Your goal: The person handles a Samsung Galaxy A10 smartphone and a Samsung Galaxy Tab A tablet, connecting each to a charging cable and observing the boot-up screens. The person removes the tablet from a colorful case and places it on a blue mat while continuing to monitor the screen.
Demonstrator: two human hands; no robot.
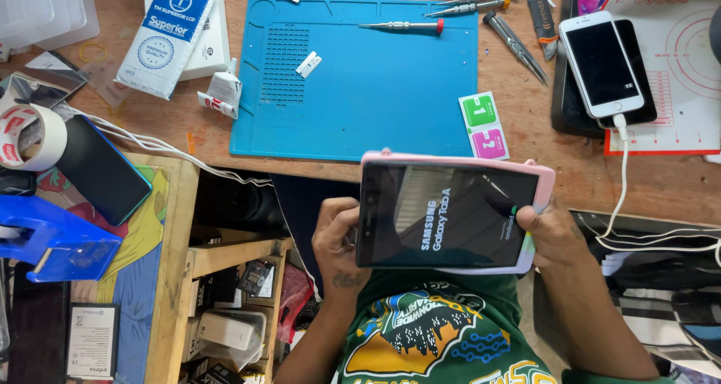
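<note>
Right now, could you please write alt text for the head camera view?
Both hands, left hand and right hand, hold a tablet in a pink case, screen lit, above the person's lap. Beyond lie a blue work mat, screwdrivers and a charging white phone.

Tablet (pixel 439 217) held between left hand (pixel 336 237) and right hand (pixel 552 230), just before the table edge. Behind it, mat (pixel 375 91) flat on the table (pixel 526 166), a screwdriver (pixel 402 26) on its far edge. Two packets (pixel 484 124) at the mat's right corner. Further right, phone (pixel 601 63), cable (pixel 620 181) trailing from it. Left of the mat: tube (pixel 221 95), box (pixel 169 35), tape roll (pixel 30 136).
</note>
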